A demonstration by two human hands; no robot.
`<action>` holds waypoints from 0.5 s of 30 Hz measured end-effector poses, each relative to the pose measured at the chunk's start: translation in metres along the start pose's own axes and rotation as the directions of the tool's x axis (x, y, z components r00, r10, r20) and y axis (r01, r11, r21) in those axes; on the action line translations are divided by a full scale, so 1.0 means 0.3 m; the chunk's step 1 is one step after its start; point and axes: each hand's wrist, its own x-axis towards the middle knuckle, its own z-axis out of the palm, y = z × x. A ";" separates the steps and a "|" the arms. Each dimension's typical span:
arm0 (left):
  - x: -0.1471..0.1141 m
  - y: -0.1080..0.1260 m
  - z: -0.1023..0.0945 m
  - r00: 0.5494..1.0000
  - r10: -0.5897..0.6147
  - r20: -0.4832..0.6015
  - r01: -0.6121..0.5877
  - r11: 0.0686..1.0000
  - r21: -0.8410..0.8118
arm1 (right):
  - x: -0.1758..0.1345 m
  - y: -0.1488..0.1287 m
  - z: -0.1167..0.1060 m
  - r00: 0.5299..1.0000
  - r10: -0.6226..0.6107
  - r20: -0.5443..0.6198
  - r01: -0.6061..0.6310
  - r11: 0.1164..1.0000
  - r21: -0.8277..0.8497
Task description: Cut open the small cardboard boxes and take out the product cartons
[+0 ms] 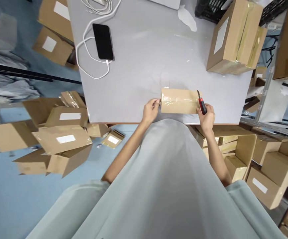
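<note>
A small cardboard box (180, 105), with shiny clear tape over its left part and along its middle seam, lies near the front edge of the table. My right hand (206, 117) is closed around a red and black box cutter (202, 105), its blade pointing up and away over the box's right end; the fingertips touch that end. At the left end, my left hand (150, 111) has its thumb and fingers pinched together by the taped edge. Whatever lies between those fingers is too small to make out.
On the grey table (139, 73) lie a black phone (103, 41) with a white cable, and a torn white scrap (187, 18). Taped cartons (235, 39) stand back right by a black crate (208, 11). Opened boxes (61, 132) pile up on the floor at left; more cartons (281, 166) sit right.
</note>
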 end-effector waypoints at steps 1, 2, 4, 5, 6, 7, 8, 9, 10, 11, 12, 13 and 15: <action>-0.011 0.018 -0.012 1.000 -0.009 -0.005 0.009 1.000 0.017 | 0.002 -0.008 -0.019 0.999 -0.034 -0.013 0.033 0.999 -0.042; -0.020 0.036 -0.023 1.000 -0.016 -0.008 0.016 0.999 0.038 | 0.004 -0.020 -0.039 0.998 -0.067 0.002 0.067 0.994 -0.081; -0.029 0.069 -0.038 0.999 -0.043 -0.001 0.043 0.997 0.072 | 0.010 -0.063 -0.078 0.986 -0.135 0.099 0.148 0.980 -0.131; -0.030 0.082 -0.043 0.998 -0.069 0.010 0.068 0.995 0.077 | 0.014 -0.092 -0.095 0.971 -0.170 0.167 0.194 0.971 -0.142; -0.027 0.092 -0.047 0.995 -0.100 0.026 0.098 0.992 0.078 | 0.019 -0.126 -0.110 0.951 -0.202 0.235 0.240 0.960 -0.147; -0.023 0.098 -0.049 0.990 -0.133 0.045 0.129 0.989 0.079 | 0.025 -0.162 -0.122 0.926 -0.230 0.299 0.284 0.947 -0.151; -0.017 0.102 -0.049 0.984 -0.163 0.064 0.158 0.984 0.080 | 0.033 -0.201 -0.131 0.898 -0.256 0.358 0.328 0.932 -0.157; -0.011 0.103 -0.050 0.979 -0.188 0.079 0.182 0.980 0.084 | 0.041 -0.241 -0.138 0.867 -0.278 0.413 0.373 0.912 -0.170; -0.005 0.103 -0.049 0.974 -0.206 0.091 0.198 0.976 0.089 | 0.050 -0.280 -0.144 0.834 -0.296 0.465 0.421 0.887 -0.190; 0.000 0.102 -0.049 0.971 -0.216 0.100 0.207 0.974 0.094 | 0.060 -0.318 -0.148 0.801 -0.309 0.513 0.469 0.857 -0.215; 0.004 0.100 -0.048 0.969 -0.223 0.110 0.213 0.972 0.095 | 0.069 -0.353 -0.151 0.767 -0.316 0.558 0.515 0.822 -0.242; 0.007 0.098 -0.048 0.966 -0.229 0.122 0.218 0.971 0.093 | 0.077 -0.385 -0.153 0.736 -0.315 0.599 0.555 0.788 -0.268; 0.011 0.093 -0.050 0.959 -0.238 0.154 0.226 0.970 0.087 | 0.089 -0.438 -0.155 0.692 -0.297 0.659 0.612 0.726 -0.315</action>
